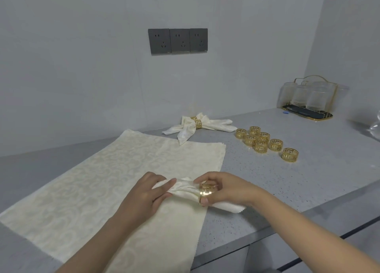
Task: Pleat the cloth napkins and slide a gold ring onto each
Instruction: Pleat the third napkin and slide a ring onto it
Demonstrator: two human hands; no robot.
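A pleated cream napkin (185,188) lies bunched across the near right corner of a flat stack of cream napkins (115,174). My left hand (144,194) grips the bunched napkin's left part. My right hand (226,188) holds a gold ring (207,190) that sits around the napkin; the napkin's right end (230,207) sticks out past the ring. Two ringed napkins (197,127) lie at the back by the wall. Several loose gold rings (265,142) stand on the counter to the right.
The grey speckled counter (287,180) has its front edge running near my right forearm. A gold-framed tray of glasses (306,100) stands in the back right corner. Clear glassware (375,129) shows at the right edge. Three wall sockets (177,41) are above.
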